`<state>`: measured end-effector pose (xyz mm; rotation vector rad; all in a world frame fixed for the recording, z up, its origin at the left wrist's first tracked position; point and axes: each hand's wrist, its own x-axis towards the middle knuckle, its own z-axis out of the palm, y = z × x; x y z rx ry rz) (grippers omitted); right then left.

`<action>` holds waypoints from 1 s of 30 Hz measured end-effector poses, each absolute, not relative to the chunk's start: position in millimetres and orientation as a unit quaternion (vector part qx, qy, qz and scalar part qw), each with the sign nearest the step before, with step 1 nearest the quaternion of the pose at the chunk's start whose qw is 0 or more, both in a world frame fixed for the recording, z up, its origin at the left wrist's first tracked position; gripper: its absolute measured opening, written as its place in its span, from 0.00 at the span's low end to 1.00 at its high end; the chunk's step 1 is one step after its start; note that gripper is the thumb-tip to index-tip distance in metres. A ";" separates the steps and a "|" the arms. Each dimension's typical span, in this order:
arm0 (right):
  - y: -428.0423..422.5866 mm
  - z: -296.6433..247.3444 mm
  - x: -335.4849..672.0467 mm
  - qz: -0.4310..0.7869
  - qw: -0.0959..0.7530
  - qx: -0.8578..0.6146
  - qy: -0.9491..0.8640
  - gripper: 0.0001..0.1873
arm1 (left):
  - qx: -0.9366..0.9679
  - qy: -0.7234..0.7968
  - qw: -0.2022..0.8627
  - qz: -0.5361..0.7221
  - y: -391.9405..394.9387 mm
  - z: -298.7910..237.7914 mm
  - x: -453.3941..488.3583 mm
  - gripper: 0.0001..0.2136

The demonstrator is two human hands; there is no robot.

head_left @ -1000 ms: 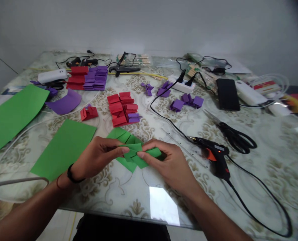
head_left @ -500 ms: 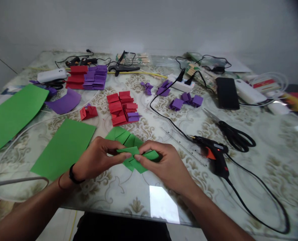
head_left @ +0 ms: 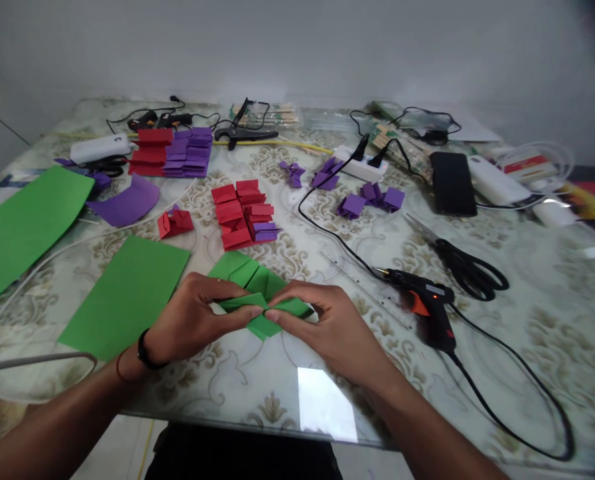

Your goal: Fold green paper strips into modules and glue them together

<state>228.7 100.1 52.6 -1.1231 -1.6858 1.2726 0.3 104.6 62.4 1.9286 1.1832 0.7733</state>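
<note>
Cannot see the lower fingers of the left hand [head_left: 190,317] and right hand [head_left: 332,330] at the held green paper [head_left: 247,303], nor all the folded green piece [head_left: 240,269] behind it; cannot trace the large green sheet [head_left: 32,227], far left of that paper, past the view's edge, nor read the label [head_left: 435,291] on the glue gun [head_left: 436,320] to its right

"What was held?"

"Folded green paper [head_left: 293,306], pinched between left hand [head_left: 197,313] and right hand [head_left: 335,327]."

"And around them?"

"Red paper blocks [head_left: 230,215] lay just beyond, a green sheet [head_left: 125,300] leftward, a glue gun [head_left: 440,327] to the right."
</note>
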 end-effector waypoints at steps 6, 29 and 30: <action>99.8 50.3 229.6 0.470 0.386 -0.422 -0.672 0.06 | 0.736 0.483 0.374 0.293 102.7 58.5 0.7 0.13; 102.6 51.9 234.7 0.434 0.418 -0.421 -0.678 0.07 | 0.713 0.497 0.371 0.328 104.7 65.3 -0.8 0.07; 102.9 52.0 235.2 0.430 0.422 -0.421 -0.678 0.07 | 0.715 0.496 0.367 0.329 105.1 66.1 -1.0 0.06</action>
